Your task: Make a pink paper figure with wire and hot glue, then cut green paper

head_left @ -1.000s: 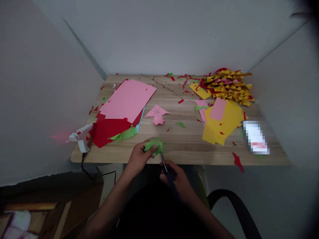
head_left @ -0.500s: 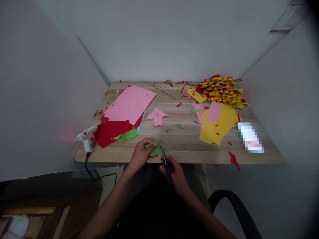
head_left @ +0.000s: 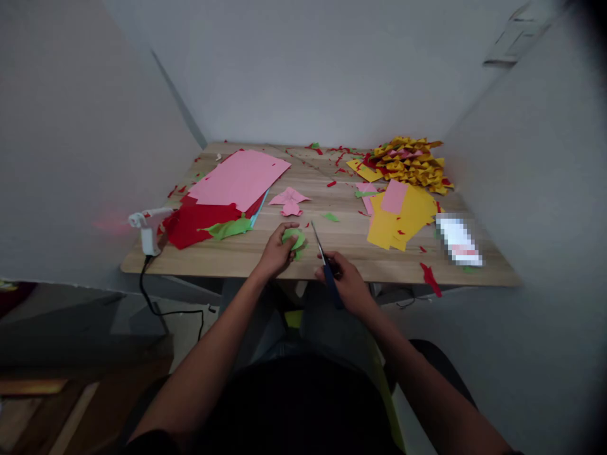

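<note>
Near the front edge of the table, my left hand (head_left: 277,253) pinches a small piece of green paper (head_left: 294,238) with a rounded outline. My right hand (head_left: 348,281) grips a pair of scissors (head_left: 327,265) by dark blue handles, with the blades pointing up and away from me. The blades look closed and stand apart from the green paper, to its right. Just beyond my left hand lies a pink folded paper flower (head_left: 290,201). A green paper scrap (head_left: 331,217) rests on the tabletop past the scissors' tip.
Pink sheets (head_left: 241,180) lie on red paper (head_left: 190,226) at left, beside a white glue gun (head_left: 150,230) with a black cord. Yellow paper (head_left: 412,212), a blurred phone (head_left: 459,239) and a pile of folded yellow pieces (head_left: 410,164) occupy the right. Red scraps are scattered about.
The scissors have drawn away from the green paper to the right. My left hand has turned, showing more of the paper's rounded shape. The whole view has shifted slightly.
</note>
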A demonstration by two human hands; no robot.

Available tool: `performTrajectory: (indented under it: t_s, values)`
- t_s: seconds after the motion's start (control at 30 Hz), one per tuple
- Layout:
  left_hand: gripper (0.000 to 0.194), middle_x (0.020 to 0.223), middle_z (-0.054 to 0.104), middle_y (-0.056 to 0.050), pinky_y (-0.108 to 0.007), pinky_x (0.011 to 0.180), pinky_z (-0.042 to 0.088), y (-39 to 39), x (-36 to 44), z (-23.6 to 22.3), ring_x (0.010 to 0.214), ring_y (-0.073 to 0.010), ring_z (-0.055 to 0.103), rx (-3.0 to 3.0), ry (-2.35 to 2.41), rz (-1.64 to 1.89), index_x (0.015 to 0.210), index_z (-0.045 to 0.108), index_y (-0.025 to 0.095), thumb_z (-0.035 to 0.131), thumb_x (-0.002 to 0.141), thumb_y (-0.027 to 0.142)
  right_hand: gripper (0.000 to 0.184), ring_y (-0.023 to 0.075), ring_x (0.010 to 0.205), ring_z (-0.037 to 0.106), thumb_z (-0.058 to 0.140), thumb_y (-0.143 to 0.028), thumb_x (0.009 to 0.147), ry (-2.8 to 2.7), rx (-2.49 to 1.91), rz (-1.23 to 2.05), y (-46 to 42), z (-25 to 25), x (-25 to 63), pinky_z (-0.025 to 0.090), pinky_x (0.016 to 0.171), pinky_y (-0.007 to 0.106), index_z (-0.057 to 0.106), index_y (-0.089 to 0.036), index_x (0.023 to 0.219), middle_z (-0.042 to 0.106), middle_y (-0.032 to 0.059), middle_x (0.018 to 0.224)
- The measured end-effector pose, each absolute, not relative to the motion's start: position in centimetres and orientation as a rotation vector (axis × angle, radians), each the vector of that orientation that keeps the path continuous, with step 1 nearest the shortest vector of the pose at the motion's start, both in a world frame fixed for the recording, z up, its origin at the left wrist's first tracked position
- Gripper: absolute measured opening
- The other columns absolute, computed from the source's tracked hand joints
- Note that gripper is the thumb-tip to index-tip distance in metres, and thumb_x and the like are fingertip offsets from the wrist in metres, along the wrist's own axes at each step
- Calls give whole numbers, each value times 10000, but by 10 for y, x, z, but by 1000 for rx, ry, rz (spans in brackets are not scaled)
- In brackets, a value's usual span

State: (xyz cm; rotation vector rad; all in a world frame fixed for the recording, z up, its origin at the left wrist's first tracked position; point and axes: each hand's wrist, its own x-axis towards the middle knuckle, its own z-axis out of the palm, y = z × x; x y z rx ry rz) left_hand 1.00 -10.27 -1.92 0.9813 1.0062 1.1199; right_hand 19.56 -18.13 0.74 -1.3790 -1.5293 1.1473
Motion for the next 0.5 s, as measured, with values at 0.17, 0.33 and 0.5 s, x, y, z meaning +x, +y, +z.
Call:
performTrajectory:
  t_s: [0.17, 0.33, 0.5]
  values:
    - [422, 575, 476, 71, -165, 392, 257, -101, 41, -15, 404, -28, 392, 980, 856, 1101, 822, 557, 164, 823, 682, 461, 375, 200, 859, 621, 615, -470, 856, -1778, -1391, 713, -174, 12, 225, 503, 827, 339, 595, -211, 1126, 652, 53, 981]
    - [481, 547, 434, 104, -160, 377, 213, -100, 75, -20, 366, -23, 315, 971, 771, 1185, 795, 431, 214, 776, 719, 540, 441, 277, 975, 595, 622, -466, 845, -1782, -1408, 435, -167, -14, 258, 491, 929, 452, 580, -186, 1182, 620, 126, 1041]
    - [466, 567, 423, 112, -158, 385, 199, -98, 84, -34, 376, -17, 293, 964, 764, 1290, 819, 411, 214, 744, 766, 535, 469, 330, 1060, 570, 645, -421, 840, -1813, -1409, 317, -166, -34, 276, 465, 985, 519, 573, -174, 1232, 598, 169, 1099]
